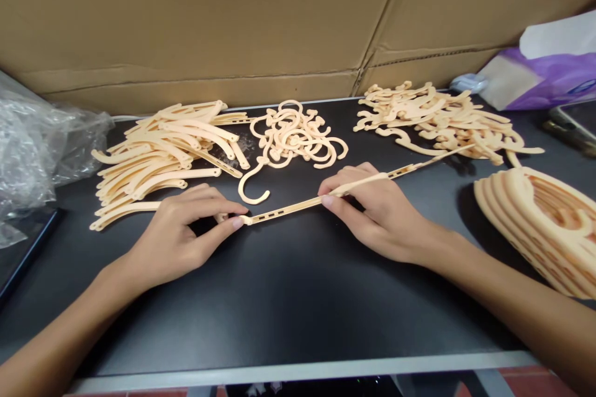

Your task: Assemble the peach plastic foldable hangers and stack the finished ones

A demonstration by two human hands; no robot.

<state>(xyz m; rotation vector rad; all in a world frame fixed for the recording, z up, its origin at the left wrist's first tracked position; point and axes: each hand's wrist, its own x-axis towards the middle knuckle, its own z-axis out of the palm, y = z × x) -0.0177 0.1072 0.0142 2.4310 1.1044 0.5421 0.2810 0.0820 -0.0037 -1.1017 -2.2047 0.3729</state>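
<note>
A long cream plastic hanger, seen edge-on with slots along it, is held slantwise above the dark table. My left hand pinches its left end between thumb and fingertips. Around its middle, the fingers of my right hand are closed, and its thin far end reaches up to the right. Just beyond my left hand lies a loose hook, touching the pile of hooks. Curved hanger arms are heaped behind my left hand. Past the held hanger's far end sits a pile of small curved pieces.
Finished-looking hangers are stacked at the right, close to my right forearm. Clear plastic bags and a dark flat object lie at the left. A purple tissue pack stands at the back right. Cardboard walls the rear edge.
</note>
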